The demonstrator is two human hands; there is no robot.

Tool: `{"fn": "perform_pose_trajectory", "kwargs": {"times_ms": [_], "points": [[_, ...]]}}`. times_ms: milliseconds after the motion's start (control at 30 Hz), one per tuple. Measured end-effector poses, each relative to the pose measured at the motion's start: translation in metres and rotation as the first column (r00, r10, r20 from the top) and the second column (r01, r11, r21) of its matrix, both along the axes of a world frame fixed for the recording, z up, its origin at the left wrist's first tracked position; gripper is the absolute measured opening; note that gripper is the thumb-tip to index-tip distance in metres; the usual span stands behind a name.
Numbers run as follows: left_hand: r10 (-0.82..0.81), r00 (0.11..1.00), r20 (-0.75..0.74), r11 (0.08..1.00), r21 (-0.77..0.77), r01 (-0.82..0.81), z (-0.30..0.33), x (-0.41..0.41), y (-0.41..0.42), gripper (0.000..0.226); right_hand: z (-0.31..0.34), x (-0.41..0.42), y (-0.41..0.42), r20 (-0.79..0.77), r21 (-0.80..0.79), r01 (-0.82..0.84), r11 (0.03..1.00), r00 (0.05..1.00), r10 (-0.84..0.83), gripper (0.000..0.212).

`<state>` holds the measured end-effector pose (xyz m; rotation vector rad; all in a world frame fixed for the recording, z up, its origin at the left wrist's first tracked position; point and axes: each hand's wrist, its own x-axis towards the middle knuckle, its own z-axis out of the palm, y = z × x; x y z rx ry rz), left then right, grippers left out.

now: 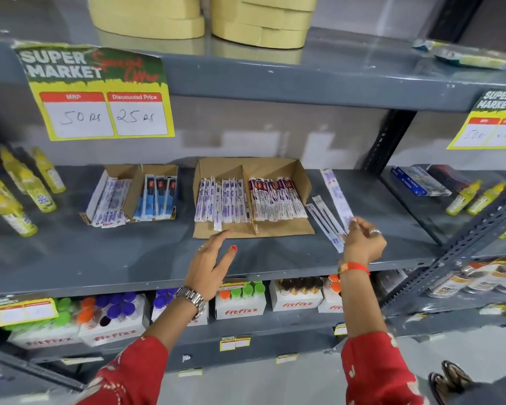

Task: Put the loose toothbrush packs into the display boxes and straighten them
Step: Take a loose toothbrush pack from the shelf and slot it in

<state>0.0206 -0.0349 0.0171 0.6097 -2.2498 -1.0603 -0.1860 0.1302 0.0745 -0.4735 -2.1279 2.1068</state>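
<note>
The right hand's (362,244) fingers (355,226) pinch together on the near end of a long loose toothbrush pack (335,192), which lies on the shelf (129,258) just right of the larger display box (251,197). Two more loose packs (323,220) lie beside it. The left hand (211,264) is spread open, fingertips touching the box's front flap. Best to keep that flap pinned, lift the pack level, and slide it in parallel with its neighbours, printed side up; one pack (217,220) in the left compartment juts forward and needs pushing back.
</note>
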Motion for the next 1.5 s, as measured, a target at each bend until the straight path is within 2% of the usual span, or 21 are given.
{"fn": "perform_pose_trajectory", "kwargs": {"times_ms": [67, 100, 167, 200, 267, 333, 367, 533, 733, 1067, 1200, 1333, 1400, 1500], "points": [[-0.035, 0.992, -0.122, 0.96, 0.272, 0.067, 0.019, -0.008, 0.003, 0.033, 0.002, 0.022, -0.013, 0.04, -0.206, -0.107, 0.973, 0.992, 0.118, 0.011], [-0.045, 0.985, -0.169, 0.895, 0.431, 0.115, 0.029, -0.013, 0.002, 0.031, 0.002, 0.036, -0.021, 0.05, -0.296, -0.168, 0.94, 0.98, 0.191, 0.009], [-0.052, 0.974, -0.221, 0.69, 0.697, 0.195, 0.051, -0.023, -0.005, 0.038, -0.002, 0.063, -0.038, 0.066, -0.443, -0.274, 0.853, 0.939, 0.336, 0.024], [-0.046, 0.966, -0.255, 0.576, 0.783, 0.234, 0.06, -0.025, -0.009, 0.044, -0.004, 0.076, -0.046, 0.072, -0.514, -0.308, 0.801, 0.915, 0.398, 0.03], [0.002, 0.938, -0.346, 0.405, 0.858, 0.315, 0.073, -0.024, -0.019, 0.056, -0.008, 0.097, -0.06, 0.071, -0.579, -0.351, 0.736, 0.877, 0.475, 0.033], [0.056, 0.903, -0.427, 0.315, 0.865, 0.39, 0.082, -0.018, -0.029, 0.063, -0.008, 0.117, -0.073, 0.041, -0.526, -0.408, 0.747, 0.864, 0.501, 0.02], [0.062, 0.884, -0.464, 0.3, 0.853, 0.427, 0.086, -0.014, -0.034, 0.066, -0.008, 0.126, -0.079, 0.011, -0.478, -0.434, 0.764, 0.867, 0.499, 0.014], [0.005, 0.822, -0.57, 0.323, 0.779, 0.538, 0.105, 0.002, -0.047, 0.073, -0.004, 0.147, -0.098, -0.128, -0.324, -0.565, 0.759, 0.821, 0.556, 0.021], [-0.054, 0.788, -0.614, 0.369, 0.721, 0.587, 0.119, 0.016, -0.06, 0.078, 0.01, 0.158, -0.114, -0.231, -0.284, -0.678, 0.679, 0.735, 0.637, 0.03], [-0.079, 0.843, -0.532, 0.46, 0.731, 0.505, 0.102, 0.03, -0.074, 0.077, -0.001, 0.169, -0.13, -0.125, -0.253, -0.75, 0.612, 0.652, 0.748, 0.016], [-0.03, 0.9, -0.435, 0.542, 0.749, 0.38, 0.088, 0.037, -0.081, 0.066, -0.006, 0.169, -0.135, -0.059, -0.288, -0.756, 0.588, 0.627, 0.777, 0.017], [0.14, 0.961, -0.24, 0.751, 0.658, 0.055, 0.066, 0.064, -0.097, 0.046, -0.007, 0.18, -0.157, 0.0, -0.268, -0.784, 0.56, 0.581, 0.814, 0.017], [0.26, 0.946, -0.193, 0.761, 0.644, -0.078, 0.055, 0.082, -0.111, 0.041, -0.005, 0.188, -0.175, 0.001, -0.259, -0.8, 0.541, 0.56, 0.829, 0.02], [0.373, 0.909, -0.185, 0.766, 0.614, -0.189, 0.041, 0.113, -0.135, 0.036, -0.001, 0.198, -0.211, -0.001, -0.254, -0.819, 0.514, 0.532, 0.847, 0.025]]}}
